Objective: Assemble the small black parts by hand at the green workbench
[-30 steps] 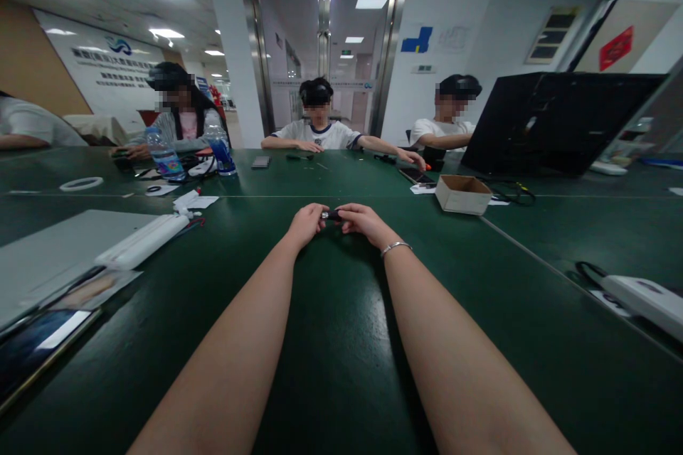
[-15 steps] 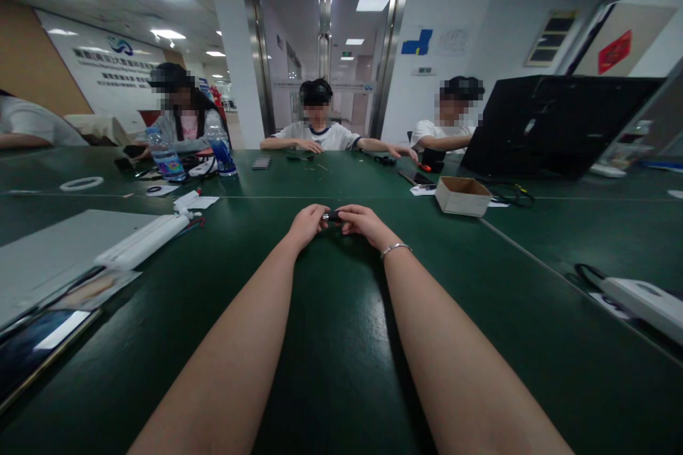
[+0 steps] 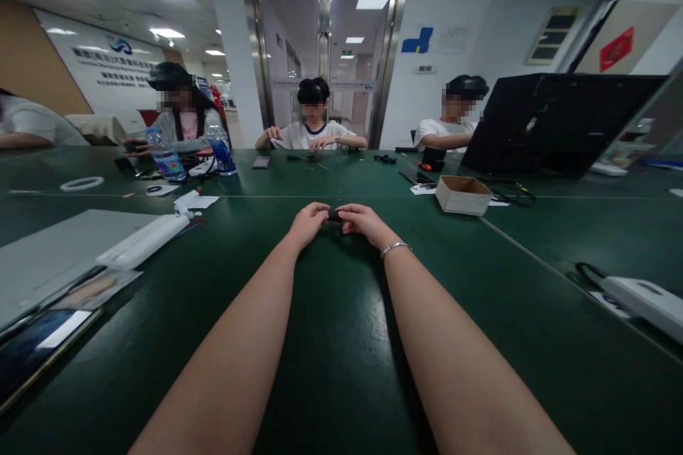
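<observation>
Both my arms reach forward over the dark green table (image 3: 331, 341). Between my fingertips is a small black object (image 3: 334, 215), too small and too covered by fingers to name. My left hand (image 3: 308, 223) pinches its left end, where a bit of silvery metal shows. On its right end, the thumb and fingers of my right hand (image 3: 367, 222) are closed. A silver bracelet (image 3: 395, 248) circles my right wrist. The object is held close above the tabletop or touches it; I cannot tell which.
An open cardboard box (image 3: 463, 195) and a black monitor (image 3: 560, 124) stand to the right. At left lie a white power strip (image 3: 144, 238), a grey board (image 3: 58, 249) and a phone (image 3: 45, 348). Two bottles (image 3: 166, 155) stand farther back. Several people sit across the table.
My hands stay almost in place; less of the object's silvery end shows between my fingers. The person opposite has drawn an outstretched arm back from the right.
</observation>
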A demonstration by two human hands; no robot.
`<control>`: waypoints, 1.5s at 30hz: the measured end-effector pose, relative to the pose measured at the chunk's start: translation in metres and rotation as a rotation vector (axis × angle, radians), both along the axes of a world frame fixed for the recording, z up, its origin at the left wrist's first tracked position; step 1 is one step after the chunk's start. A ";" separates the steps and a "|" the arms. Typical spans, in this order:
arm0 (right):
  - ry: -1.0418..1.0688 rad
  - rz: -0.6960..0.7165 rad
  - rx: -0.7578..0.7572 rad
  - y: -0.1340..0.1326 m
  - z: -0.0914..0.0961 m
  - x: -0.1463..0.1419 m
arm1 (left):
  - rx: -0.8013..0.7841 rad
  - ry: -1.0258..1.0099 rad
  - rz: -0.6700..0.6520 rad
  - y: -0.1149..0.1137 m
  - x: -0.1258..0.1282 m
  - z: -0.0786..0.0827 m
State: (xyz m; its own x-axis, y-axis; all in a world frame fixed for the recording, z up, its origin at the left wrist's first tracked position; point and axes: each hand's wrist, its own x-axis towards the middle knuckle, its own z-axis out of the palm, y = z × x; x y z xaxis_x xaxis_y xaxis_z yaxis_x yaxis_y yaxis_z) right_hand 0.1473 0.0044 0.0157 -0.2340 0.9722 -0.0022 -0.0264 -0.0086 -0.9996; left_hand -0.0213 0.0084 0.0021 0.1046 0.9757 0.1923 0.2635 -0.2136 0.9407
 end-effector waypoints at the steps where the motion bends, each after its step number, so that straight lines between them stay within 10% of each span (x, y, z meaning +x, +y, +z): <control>1: 0.000 -0.001 0.003 0.000 0.000 0.000 | 0.004 0.001 -0.001 0.000 0.000 -0.001; 45: 0.037 0.029 0.049 -0.005 0.004 0.002 | 0.065 -0.175 0.004 0.000 -0.004 0.001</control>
